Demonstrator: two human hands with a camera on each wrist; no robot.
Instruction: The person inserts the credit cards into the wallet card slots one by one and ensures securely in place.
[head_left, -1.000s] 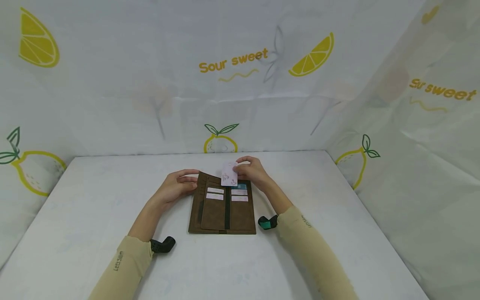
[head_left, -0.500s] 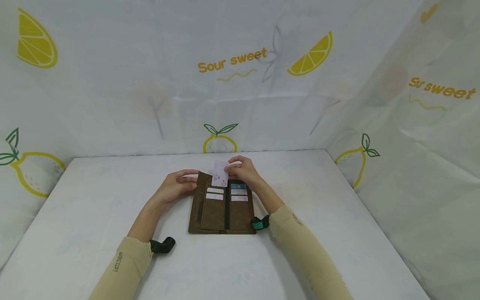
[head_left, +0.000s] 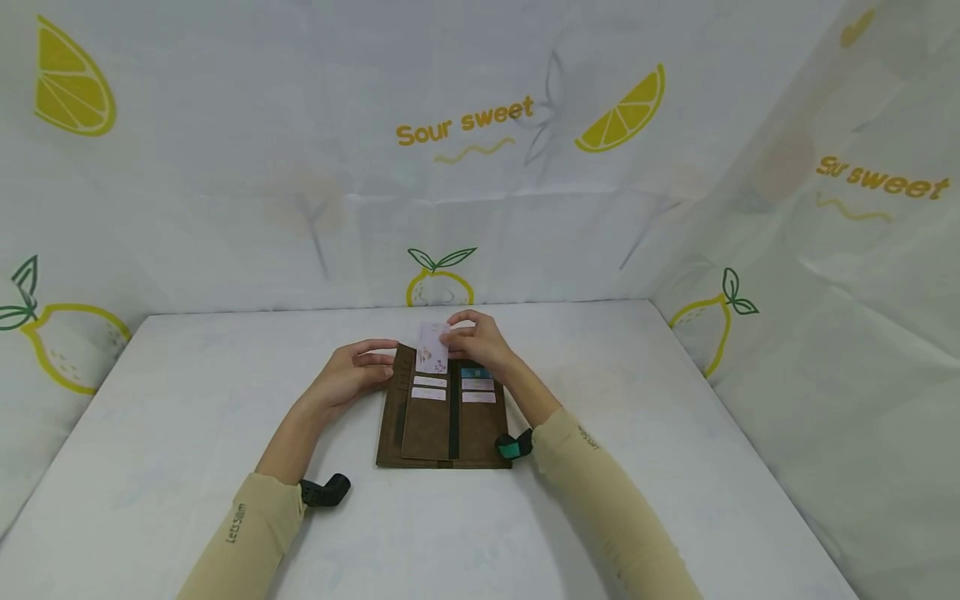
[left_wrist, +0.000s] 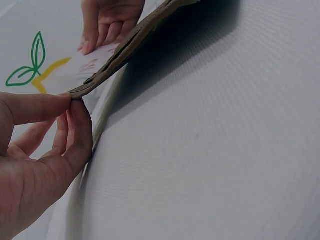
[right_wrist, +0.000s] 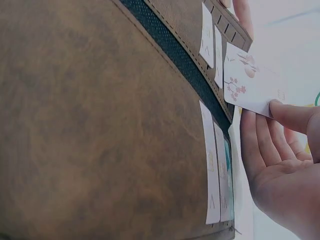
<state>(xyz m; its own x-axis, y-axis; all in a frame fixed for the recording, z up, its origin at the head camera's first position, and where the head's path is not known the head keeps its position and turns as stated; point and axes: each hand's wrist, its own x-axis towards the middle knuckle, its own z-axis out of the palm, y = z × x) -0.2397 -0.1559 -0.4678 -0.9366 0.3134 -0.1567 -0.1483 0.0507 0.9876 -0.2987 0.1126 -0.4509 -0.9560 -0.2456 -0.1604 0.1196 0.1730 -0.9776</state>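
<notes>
A brown wallet lies unfolded on the white table, its left side lifted a little. My left hand pinches the wallet's upper left edge between thumb and fingers, as the left wrist view shows close up. Between thumb and fingers of my right hand is a white card with a pink blossom print. The card's lower edge is right at the top of the left column of slots, over two white cards tucked there. In the right column sit two white cards and a blue-green card.
The white table ends at a white curtain with lemon prints behind and at both sides. Black wrist cameras sit on the left wrist and the right wrist.
My right hand has moved left with the blossom card, from above the wallet's middle strip to above the left column of slots. My left hand stays on the wallet's edge.
</notes>
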